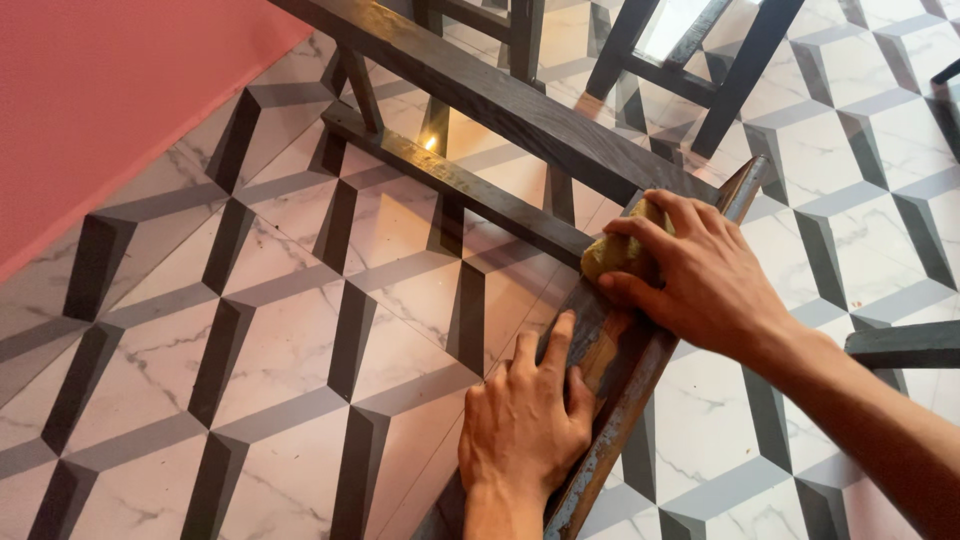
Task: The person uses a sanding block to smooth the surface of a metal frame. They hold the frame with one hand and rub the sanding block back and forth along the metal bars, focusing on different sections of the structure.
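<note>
The right hand (700, 285) covers most of the yellowish pad (612, 255), so its full shape and material cannot be told. The left hand (525, 420) hides part of the worn metal bar (625, 385), whose lower end runs off the bottom edge. Both forearms are cut by the frame. The dark wooden frame (500, 100) leaves the top edge, as do the chair legs (740, 70). A dark piece (905, 345) at the right edge is cropped and unidentifiable.

Head camera looks steeply down, close above the tiled floor (300, 330).
</note>
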